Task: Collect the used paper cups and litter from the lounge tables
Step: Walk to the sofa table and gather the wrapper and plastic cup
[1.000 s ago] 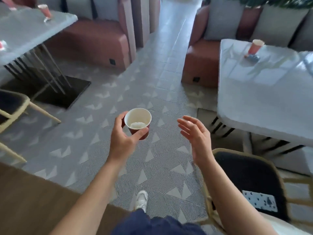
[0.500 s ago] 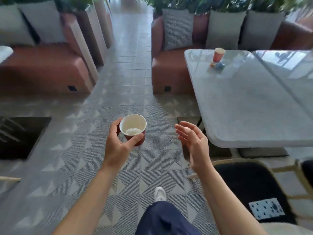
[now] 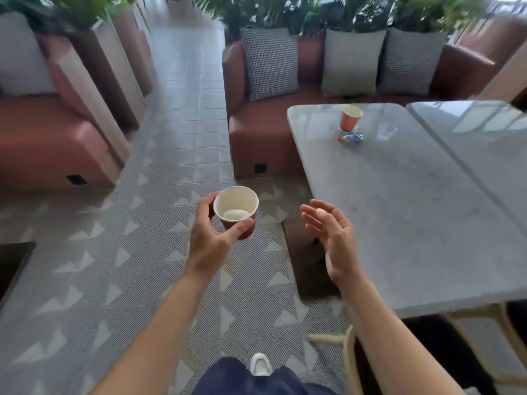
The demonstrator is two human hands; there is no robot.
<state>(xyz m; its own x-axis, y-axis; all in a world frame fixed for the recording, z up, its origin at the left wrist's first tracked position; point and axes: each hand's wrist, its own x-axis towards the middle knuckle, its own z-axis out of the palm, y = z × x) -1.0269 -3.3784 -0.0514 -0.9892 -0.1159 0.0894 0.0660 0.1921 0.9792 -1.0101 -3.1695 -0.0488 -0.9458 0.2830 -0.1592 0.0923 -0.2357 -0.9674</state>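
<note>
My left hand (image 3: 209,238) grips a red paper cup (image 3: 237,210) with a white inside and a crumpled white scrap at its bottom, held above the patterned floor. My right hand (image 3: 332,238) hovers empty beside it, fingers relaxed and spread, at the near left corner of a grey marble table (image 3: 399,212). On the far part of that table stands a second red paper cup (image 3: 350,118), with a crumpled blue and orange wrapper (image 3: 350,136) touching its base. A small clear cup (image 3: 386,130) sits just right of the wrapper.
A brown sofa (image 3: 256,132) with checked and grey cushions runs behind the table. Another sofa (image 3: 42,138) stands at the left across a tiled aisle. A second table top (image 3: 470,129) adjoins on the right. A wooden chair frame (image 3: 348,352) is below my right arm.
The view has swung right and moved closer to the marble table. Both hands keep their pose, the left still holding the cup.
</note>
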